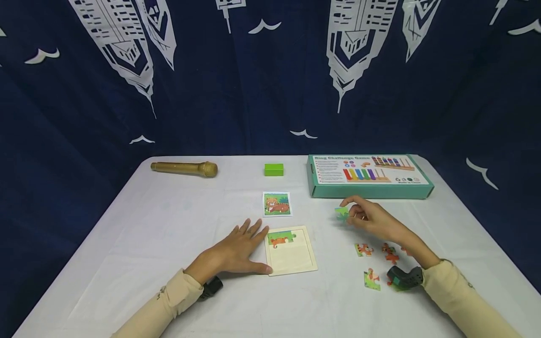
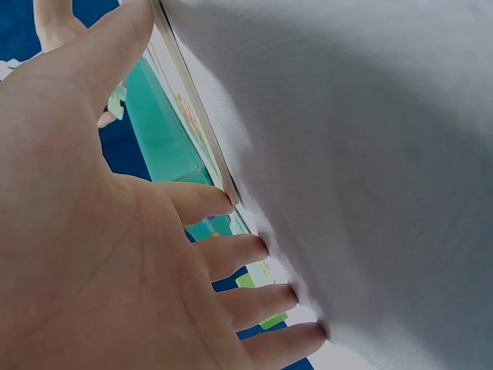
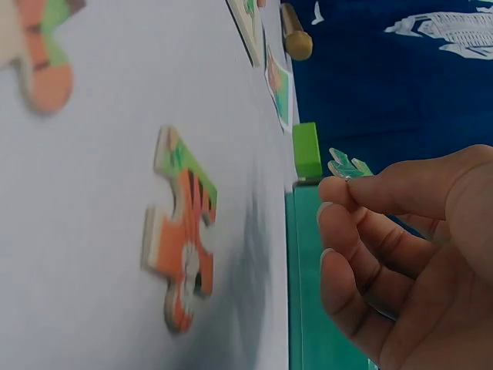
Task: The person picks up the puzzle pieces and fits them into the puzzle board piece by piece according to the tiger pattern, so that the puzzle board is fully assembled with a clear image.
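Note:
My right hand [image 1: 372, 219] pinches a green puzzle piece [image 1: 342, 213] between thumb and finger, raised over the table in front of the box; the same hand [image 3: 408, 239] shows in the right wrist view. My left hand [image 1: 238, 251] lies with spread, straight fingers against the left edge of a square wooden puzzle tray [image 1: 293, 263]. Joined pieces [image 1: 282, 238] with green and orange print sit in the tray's upper left corner. To the right, loose tiger puzzle pieces [image 1: 372, 279] lie on the cloth, some partly hidden by my right wrist and its camera.
Behind the tray lies a small tiger picture card [image 1: 277, 204]. Farther back are a green block [image 1: 274, 170] and a gold microphone-shaped object [image 1: 184, 169]. A teal Ring Challenge Game box [image 1: 369, 190] occupies the back right. A dark blue curtain [image 1: 253, 94] hangs behind the table.

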Available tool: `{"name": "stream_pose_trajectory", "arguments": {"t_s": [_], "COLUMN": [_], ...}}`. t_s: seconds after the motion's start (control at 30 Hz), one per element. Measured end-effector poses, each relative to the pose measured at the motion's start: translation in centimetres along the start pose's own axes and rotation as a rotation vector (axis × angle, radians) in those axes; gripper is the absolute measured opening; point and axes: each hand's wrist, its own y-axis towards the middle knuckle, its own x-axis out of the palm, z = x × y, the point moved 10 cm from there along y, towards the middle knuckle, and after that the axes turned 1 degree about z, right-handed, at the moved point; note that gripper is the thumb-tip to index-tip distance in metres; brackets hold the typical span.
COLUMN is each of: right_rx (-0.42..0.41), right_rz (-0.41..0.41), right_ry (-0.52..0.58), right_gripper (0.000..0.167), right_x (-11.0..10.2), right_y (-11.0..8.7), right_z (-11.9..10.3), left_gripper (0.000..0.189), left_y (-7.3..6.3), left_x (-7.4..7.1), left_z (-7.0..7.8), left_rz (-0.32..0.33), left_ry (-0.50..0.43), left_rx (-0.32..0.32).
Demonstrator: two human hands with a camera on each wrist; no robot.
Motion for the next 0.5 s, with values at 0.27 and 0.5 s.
{"name": "stream_pose_trajectory", "arguments": {"t_s": [0.27, 0.5], "right_rx": [-0.025, -0.023], "right_rz": [-0.042, -0.105], "right_ry": [0.067, 0.097], "right_gripper": [0.032, 0.031], "right_x": [1.8, 3.6], "right_y": [1.4, 2.4], "right_z": [-1.2, -2.0], "left_gripper": [0.104, 0.103], "left_y": [0.0, -0.1], "left_x": [0.0, -0.1], "left_z": [0.1, 0.1], "left_rz": [-0.001, -0.006], "left_ry": [0.002, 0.002], "left_rx": [0.002, 0.000]}}
